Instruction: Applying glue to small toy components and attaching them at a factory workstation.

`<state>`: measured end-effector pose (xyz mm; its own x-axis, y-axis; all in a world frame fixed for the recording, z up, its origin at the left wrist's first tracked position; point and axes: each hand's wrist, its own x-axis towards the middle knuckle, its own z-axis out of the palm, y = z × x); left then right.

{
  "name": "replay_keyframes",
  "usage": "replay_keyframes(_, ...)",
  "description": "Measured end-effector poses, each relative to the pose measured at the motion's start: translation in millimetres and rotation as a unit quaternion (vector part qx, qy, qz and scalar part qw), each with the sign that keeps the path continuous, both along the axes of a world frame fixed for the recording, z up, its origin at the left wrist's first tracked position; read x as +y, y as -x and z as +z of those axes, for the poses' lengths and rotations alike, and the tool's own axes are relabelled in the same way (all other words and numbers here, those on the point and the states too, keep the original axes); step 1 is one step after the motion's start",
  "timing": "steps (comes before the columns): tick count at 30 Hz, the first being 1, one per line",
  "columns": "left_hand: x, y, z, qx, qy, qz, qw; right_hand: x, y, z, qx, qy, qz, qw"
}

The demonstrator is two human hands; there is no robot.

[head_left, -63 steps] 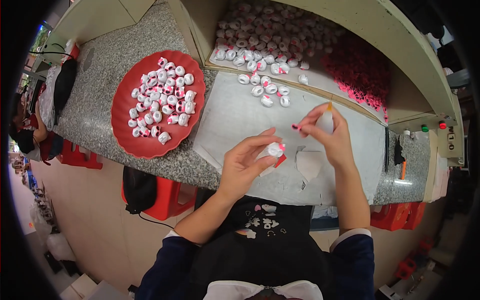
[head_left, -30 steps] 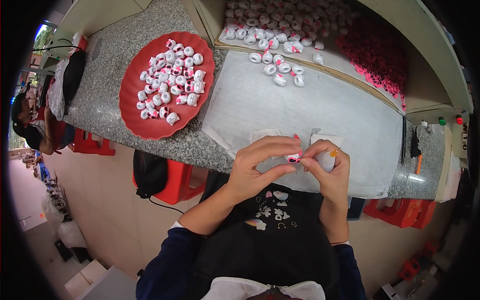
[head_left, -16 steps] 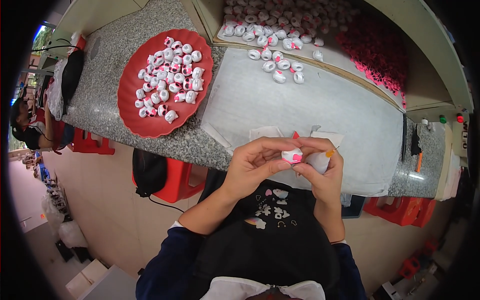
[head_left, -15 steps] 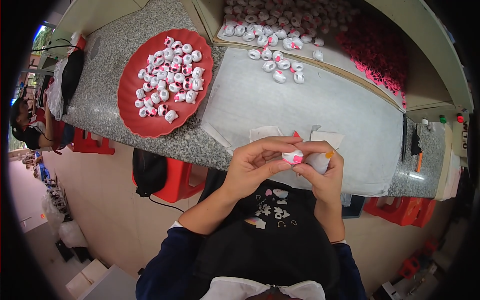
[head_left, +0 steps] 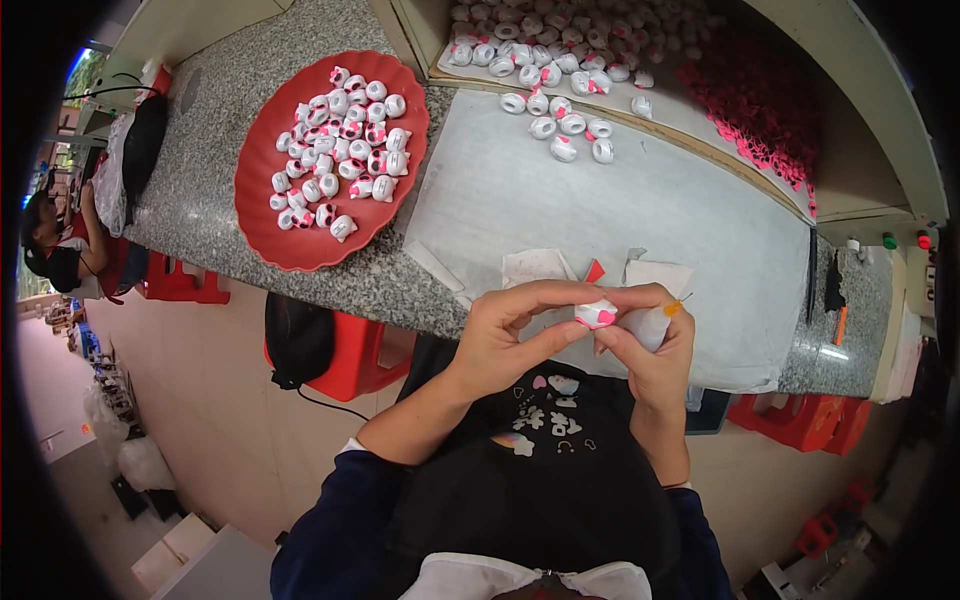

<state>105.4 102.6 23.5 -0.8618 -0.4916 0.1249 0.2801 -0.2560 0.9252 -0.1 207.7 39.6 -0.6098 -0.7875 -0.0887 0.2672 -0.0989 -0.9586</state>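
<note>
A small white toy head (head_left: 594,315) with a pink bow is pinched between the thumb and fingertips of my left hand (head_left: 500,340), over the near edge of the bench. My right hand (head_left: 655,365) keeps a small white squeeze bottle (head_left: 648,327), which has an orange-yellow needle tip (head_left: 674,308), tucked in its fingers. The needle points up and to the right, away from the head. Fingers of that same hand also reach the head's right side. The underside of the head is hidden by my thumbs.
A red scalloped tray (head_left: 262,225) of similar finished-looking heads stands on the granite bench (head_left: 215,110) at left. White paper (head_left: 480,190) covers the middle. More white heads (head_left: 572,123) and a heap of pink pieces (head_left: 765,130) lie on the shelf side. Another person (head_left: 75,245) sits far left.
The toy head has been turned between my fingers, so its pink bow shows larger. Both hands have shifted slightly to the right. The bottle remains in my right hand.
</note>
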Motion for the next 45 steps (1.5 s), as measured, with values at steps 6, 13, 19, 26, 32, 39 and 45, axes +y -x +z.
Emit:
replay_keyframes(6,-2.9,-3.3,-2.6,-0.007,0.024,0.006,1.000,-3.9,1.2,-2.8,0.012,-0.010,0.017,1.000)
replay_keyframes(13,-2.6,-3.5,-6.6,0.038,0.008,-0.053,0.998,8.1,-1.4,-2.6,-0.026,0.000,0.040,0.999)
replay_keyframes(19,-3.8,-11.5,-0.8,-0.021,0.021,0.040,0.999,-8.4,-6.9,-13.6,-0.109,0.016,0.047,0.993)
replay_keyframes(26,-84.2,-47.6,20.6,-0.228,0.515,0.375,0.736,0.5,19.4,-20.9,-0.010,-0.014,0.020,1.000)
replay_keyframes(32,-82.9,71.4,12.4,-0.034,0.569,0.164,0.805,21.1,25.1,-13.6,-0.007,0.017,-0.061,0.998)
replay_keyframes(39,-95.9,168.4,-12.6,-0.078,0.705,0.129,0.693,44.0,27.8,-17.2,0.004,0.063,-0.051,0.997)
replay_keyframes(45,-61.3,102.5,17.8,-0.060,0.134,0.001,0.989,48.1,31.8,-7.6,0.029,0.006,-0.084,0.996)
